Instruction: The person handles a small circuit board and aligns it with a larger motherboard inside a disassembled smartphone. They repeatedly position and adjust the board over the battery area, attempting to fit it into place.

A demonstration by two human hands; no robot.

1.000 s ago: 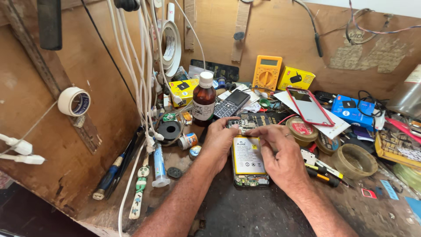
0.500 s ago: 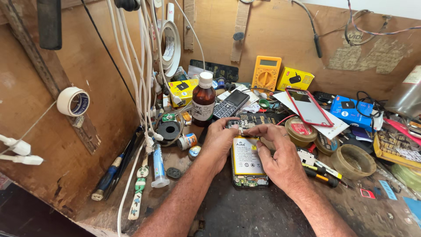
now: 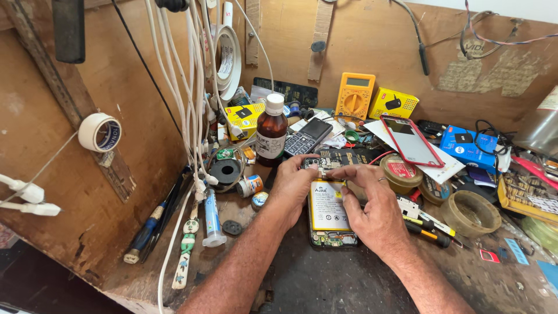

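Opened phone (image 3: 329, 212) lay flat between both hands, back cover off, long axis running straight away from the person. Left hand (image 3: 293, 186) curled against its left edge, fingertips pressed on the upper corner. Right hand (image 3: 372, 206) draped over the right edge, forefinger and thumb pinched near the top board; what they pinched, couldn't tell. Brown bottle (image 3: 271, 132) stood beyond the left hand.

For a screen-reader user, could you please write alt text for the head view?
Both hands, left hand and right hand, work at the top of an opened phone on a cluttered workbench, beside a brown bottle and yellow multimeter.
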